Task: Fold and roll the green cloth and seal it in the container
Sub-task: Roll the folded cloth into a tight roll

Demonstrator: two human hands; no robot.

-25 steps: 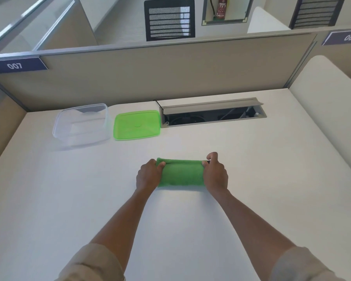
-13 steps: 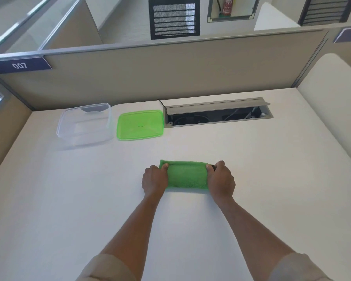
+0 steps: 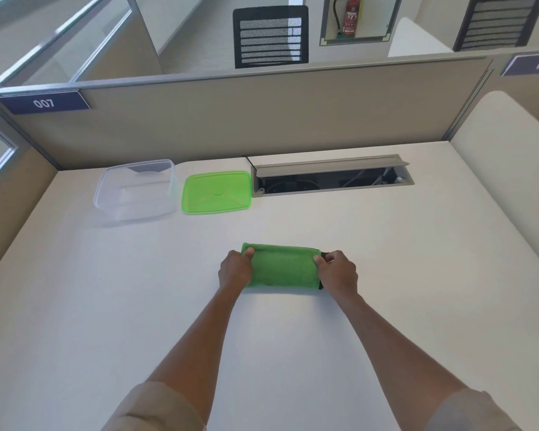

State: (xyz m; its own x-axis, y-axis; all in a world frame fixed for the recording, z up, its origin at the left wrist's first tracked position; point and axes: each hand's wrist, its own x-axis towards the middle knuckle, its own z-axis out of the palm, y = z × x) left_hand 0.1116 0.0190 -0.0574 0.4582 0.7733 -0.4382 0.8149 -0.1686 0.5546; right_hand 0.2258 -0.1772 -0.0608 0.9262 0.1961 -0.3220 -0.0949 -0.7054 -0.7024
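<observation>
Green folded microfibre cloth [image 3: 283,266] lay on the white desk [image 3: 106,306], its ends gripped by left hand [image 3: 235,272] and right hand [image 3: 338,273]; beyond it sat the clear plastic container [image 3: 134,191] and green lid [image 3: 217,192].

Beige sleeves [image 3: 156,409] rolled up past elbows on both arms, forearms bare

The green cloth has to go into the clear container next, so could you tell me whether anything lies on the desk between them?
Nothing visible does. The green cloth is gripped by both hands, and bare desk separates it from the open clear container; the green lid lies beside that.
</observation>
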